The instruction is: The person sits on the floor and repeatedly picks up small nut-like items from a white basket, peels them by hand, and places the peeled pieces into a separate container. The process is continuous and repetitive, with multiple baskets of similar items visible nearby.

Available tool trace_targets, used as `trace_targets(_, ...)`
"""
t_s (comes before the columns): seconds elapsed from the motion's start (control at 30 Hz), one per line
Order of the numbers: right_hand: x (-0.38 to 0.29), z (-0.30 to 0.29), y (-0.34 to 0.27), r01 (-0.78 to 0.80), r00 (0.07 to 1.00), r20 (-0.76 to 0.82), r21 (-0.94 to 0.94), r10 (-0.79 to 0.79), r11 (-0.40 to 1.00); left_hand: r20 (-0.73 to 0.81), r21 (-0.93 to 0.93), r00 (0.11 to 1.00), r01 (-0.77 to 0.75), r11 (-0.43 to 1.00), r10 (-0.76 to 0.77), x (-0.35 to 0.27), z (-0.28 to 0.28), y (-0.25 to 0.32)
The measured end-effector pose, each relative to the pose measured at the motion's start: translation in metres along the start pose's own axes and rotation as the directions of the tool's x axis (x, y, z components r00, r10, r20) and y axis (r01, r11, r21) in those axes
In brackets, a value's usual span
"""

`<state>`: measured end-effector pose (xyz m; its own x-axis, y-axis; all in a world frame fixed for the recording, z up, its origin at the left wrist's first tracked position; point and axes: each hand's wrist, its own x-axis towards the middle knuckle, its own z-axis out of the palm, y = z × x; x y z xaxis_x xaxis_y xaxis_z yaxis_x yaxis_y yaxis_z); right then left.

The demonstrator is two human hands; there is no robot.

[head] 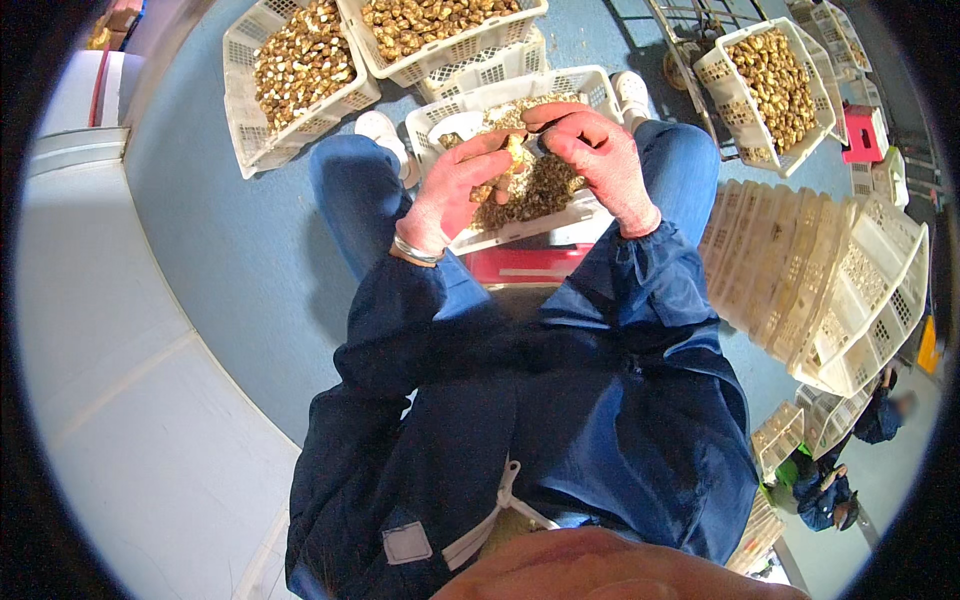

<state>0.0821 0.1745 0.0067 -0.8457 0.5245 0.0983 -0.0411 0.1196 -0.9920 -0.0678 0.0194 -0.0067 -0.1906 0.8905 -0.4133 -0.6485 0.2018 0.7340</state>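
Both hands wear pinkish gloves with darkened fingertips, above a white plastic crate [525, 229] between the knees. My left hand [461, 184] holds a yellowish-brown mushroom [516, 150] between thumb and fingers; more brown pieces show under its palm. Close on the right, my right hand [592, 154] has its thumb and fingers curled together near that mushroom; whether something small is pinched in them cannot be told. Below the hands the crate holds dark brown trimmings [544, 191] and pale crumbs [529, 112]. A white bowl-like thing [459, 126] lies at its back left corner.
Crates of brown mushrooms stand at the upper left [304, 67], top middle [439, 28] and upper right [776, 90], the last beside a metal frame [686, 67]. Stacked crates [787, 262] lean at the right. Two people [825, 495] are at the lower right. A white wall [150, 315] borders the left.
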Motion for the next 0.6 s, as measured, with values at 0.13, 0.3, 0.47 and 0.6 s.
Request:
trace_targets(0.13, 0.001, -0.003, -0.002, 0.08, 0.997, 0.012, -0.169, -0.079, 0.982, -0.009, 0.217, 0.999, -0.035, 0.976, 0.038, -0.003, 0.005, 0.006)
trace_targets(0.3, -0.001, -0.002, -0.004, 0.131, 0.99, 0.072, -0.172, -0.12, 0.976, -0.057, 0.274, 0.997, -0.043, 0.961, 0.061, -0.005, 0.009, 0.008)
trace_targets(0.47, 0.002, -0.004, -0.004, 0.125, 0.991, 0.0, -0.325, -0.132, 0.937, -0.089, 0.295, 0.994, -0.03, 0.955, 0.059, -0.007, 0.007, 0.006)
trace_targets(0.6, -0.004, 0.005, -0.009, 0.147, 0.989, 0.044, -0.246, -0.14, 0.958, -0.104, 0.375, 0.994, 0.0, 0.927, 0.042, -0.005, 0.004, 0.003)
